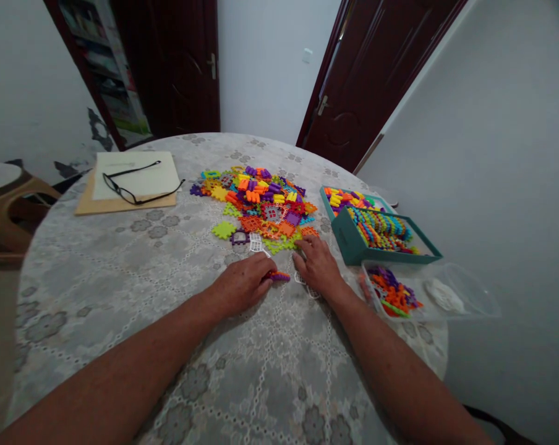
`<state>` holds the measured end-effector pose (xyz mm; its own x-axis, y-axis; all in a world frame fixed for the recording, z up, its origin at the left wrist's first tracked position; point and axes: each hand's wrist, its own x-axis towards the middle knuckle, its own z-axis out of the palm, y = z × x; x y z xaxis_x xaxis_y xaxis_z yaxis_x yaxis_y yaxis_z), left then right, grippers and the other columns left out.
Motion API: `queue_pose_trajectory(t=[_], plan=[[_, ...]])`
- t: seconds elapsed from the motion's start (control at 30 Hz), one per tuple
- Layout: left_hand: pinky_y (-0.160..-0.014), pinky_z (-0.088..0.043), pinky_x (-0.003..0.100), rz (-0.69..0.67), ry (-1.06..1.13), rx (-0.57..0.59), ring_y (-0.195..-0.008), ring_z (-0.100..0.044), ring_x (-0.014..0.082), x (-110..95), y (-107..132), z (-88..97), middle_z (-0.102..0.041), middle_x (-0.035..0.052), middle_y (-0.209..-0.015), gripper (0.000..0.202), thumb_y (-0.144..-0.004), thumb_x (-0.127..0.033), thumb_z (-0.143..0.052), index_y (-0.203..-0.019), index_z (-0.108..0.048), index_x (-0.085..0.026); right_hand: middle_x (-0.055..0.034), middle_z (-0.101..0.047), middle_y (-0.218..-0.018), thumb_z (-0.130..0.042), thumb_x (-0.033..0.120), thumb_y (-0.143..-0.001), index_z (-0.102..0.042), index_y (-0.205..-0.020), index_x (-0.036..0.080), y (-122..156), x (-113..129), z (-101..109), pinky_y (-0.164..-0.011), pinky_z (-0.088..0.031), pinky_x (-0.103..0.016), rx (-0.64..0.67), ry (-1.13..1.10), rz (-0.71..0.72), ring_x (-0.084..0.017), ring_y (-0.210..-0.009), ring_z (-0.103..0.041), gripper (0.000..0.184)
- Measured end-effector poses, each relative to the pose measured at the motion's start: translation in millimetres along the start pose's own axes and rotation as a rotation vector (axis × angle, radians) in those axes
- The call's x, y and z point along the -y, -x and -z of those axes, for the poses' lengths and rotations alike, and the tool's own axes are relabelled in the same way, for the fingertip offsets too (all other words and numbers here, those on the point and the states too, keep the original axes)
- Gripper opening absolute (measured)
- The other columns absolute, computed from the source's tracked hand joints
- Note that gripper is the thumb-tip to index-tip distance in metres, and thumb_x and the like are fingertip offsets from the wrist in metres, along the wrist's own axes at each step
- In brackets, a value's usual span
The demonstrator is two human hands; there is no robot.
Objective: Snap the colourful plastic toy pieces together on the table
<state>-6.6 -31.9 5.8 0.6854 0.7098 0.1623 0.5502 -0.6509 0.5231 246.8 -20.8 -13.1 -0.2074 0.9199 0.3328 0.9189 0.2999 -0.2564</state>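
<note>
My left hand (245, 283) is closed on a few flat plastic building pieces (281, 277), orange and purple, held just over the tablecloth. To its right, my right hand (318, 264) reaches to the near edge of the pile, fingers apart, the fingertips by a lime-green toothed piece (279, 245). White lattice pieces (313, 293) lie partly under that hand. Beyond both hands spreads a mixed pile of colourful interlocking pieces (261, 201). A white window-like piece (255, 242) and a purple arched piece (239, 237) lie at its front.
On the right stand a green box (360, 250) with rows of colourful pieces, another box (326, 204) behind it, and a clear plastic container (376, 303) with loose pieces. Black glasses (131, 196) rest on paper (168, 176) at the left. A patterned cloth (205, 377) covers the round table.
</note>
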Motion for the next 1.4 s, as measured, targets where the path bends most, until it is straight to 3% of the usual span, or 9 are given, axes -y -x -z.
queue_pose_trajectory(t=[0.13, 0.3, 0.47, 0.6, 0.73, 0.87, 1.0, 1.2, 1.4], plan=[[-0.086, -0.049, 0.034, -0.02, -0.004, -0.026, -0.095, -0.062, 0.0217, 1.0, 1.2, -0.6, -0.064, 0.0064, -0.105, 0.009, -0.099, -0.021, -0.055, -0.105, -0.061, -0.022, -0.0161, -0.06, -0.126, -0.064, 0.029, -0.099, -0.068, -0.107, 0.02, 8.3, 7.5, 8.5, -0.108, -0.049, -0.05, 0.049, -0.004, 0.013, -0.031, -0.119, -0.055, 0.013], [-0.086, -0.049, 0.034, -0.038, 0.003, -0.04, -0.098, -0.062, 0.0222, 3.0, 2.1, -2.3, -0.064, 0.007, -0.105, 0.01, -0.101, -0.026, -0.055, -0.105, -0.063, -0.021, -0.0103, -0.062, -0.115, -0.073, 0.026, -0.093, -0.066, -0.101, 0.021, 23.0, 10.7, 18.7, -0.105, -0.048, -0.044, 0.116, -0.187, 0.128, -0.028, -0.116, -0.057, 0.011], [-0.089, -0.049, 0.033, -0.043, 0.022, -0.032, -0.1, -0.062, 0.0213, 3.9, 1.0, -4.5, -0.066, 0.0061, -0.107, 0.01, -0.101, -0.023, -0.056, -0.105, -0.064, -0.022, -0.0066, -0.062, -0.109, -0.067, 0.013, -0.091, -0.063, -0.093, 0.022, 27.2, 13.1, 15.1, -0.095, -0.05, -0.036, 0.059, -0.404, 0.145, -0.022, -0.106, -0.06, 0.01], [-0.089, -0.049, 0.033, -0.07, 0.021, -0.053, -0.1, -0.062, 0.0205, 5.8, 1.0, -5.8, -0.066, 0.0058, -0.108, 0.009, -0.102, -0.024, -0.055, -0.104, -0.064, -0.022, -0.0055, -0.063, -0.1, -0.063, 0.011, -0.092, -0.065, -0.099, 0.022, 27.2, 22.2, 9.2, -0.086, -0.051, -0.033, 0.048, -0.382, 0.152, -0.021, -0.095, -0.061, 0.013], [-0.091, -0.049, 0.033, -0.098, 0.012, -0.064, -0.101, -0.062, 0.0207, 7.1, 0.6, -6.1, -0.066, 0.0057, -0.108, 0.01, -0.102, -0.025, -0.056, -0.104, -0.064, -0.022, -0.0108, -0.065, -0.112, -0.064, 0.022, -0.097, -0.066, -0.117, 0.019, 24.1, 30.2, 3.3, -0.096, -0.051, -0.038, -0.019, -0.277, 0.064, -0.025, -0.107, -0.062, 0.02], [-0.089, -0.049, 0.033, -0.11, 0.005, -0.063, -0.099, -0.062, 0.0208, 8.0, 0.1, -6.3, -0.066, 0.0048, -0.103, 0.01, -0.103, -0.027, -0.055, -0.102, -0.065, -0.022, -0.0116, -0.063, -0.121, -0.066, 0.034, -0.1, -0.067, -0.119, 0.02, 16.9, 37.7, 1.7, -0.099, -0.05, -0.038, 0.068, -0.168, -0.032, -0.025, -0.11, -0.062, 0.024], [-0.089, -0.049, 0.033, -0.11, 0.018, -0.064, -0.099, -0.063, 0.0209, 9.3, 0.2, -6.5, -0.067, 0.005, -0.104, 0.01, -0.102, -0.027, -0.057, -0.102, -0.065, -0.022, -0.0109, -0.063, -0.12, -0.071, 0.033, -0.096, -0.067, -0.118, 0.02, 12.2, 38.1, 2.7, -0.099, -0.049, -0.037, 0.105, -0.171, -0.069, -0.024, -0.112, -0.062, 0.026], [-0.093, -0.05, 0.035, -0.119, 0.041, -0.092, -0.104, -0.063, 0.0217, 8.9, 0.0, -6.5, -0.066, 0.0059, -0.107, 0.01, -0.101, -0.026, -0.057, -0.103, -0.066, -0.022, -0.006, -0.073, -0.109, -0.067, 0.022, -0.095, -0.068, -0.117, 0.022, 14.8, 26.2, -2.0, -0.093, -0.052, -0.035, 0.051, -0.395, 0.049, -0.022, -0.101, -0.067, 0.022], [-0.093, -0.051, 0.037, -0.052, 0.079, -0.154, -0.103, -0.063, 0.0231, 5.1, 0.3, -6.2, -0.066, 0.0073, -0.108, 0.011, -0.099, -0.027, -0.058, -0.107, -0.063, -0.022, -0.0081, -0.077, -0.122, -0.058, 0.023, -0.101, -0.072, -0.125, 0.024, 19.4, 31.4, 1.7, -0.103, -0.052, -0.038, 0.054, -0.505, 0.195, -0.023, -0.113, -0.072, 0.027]])
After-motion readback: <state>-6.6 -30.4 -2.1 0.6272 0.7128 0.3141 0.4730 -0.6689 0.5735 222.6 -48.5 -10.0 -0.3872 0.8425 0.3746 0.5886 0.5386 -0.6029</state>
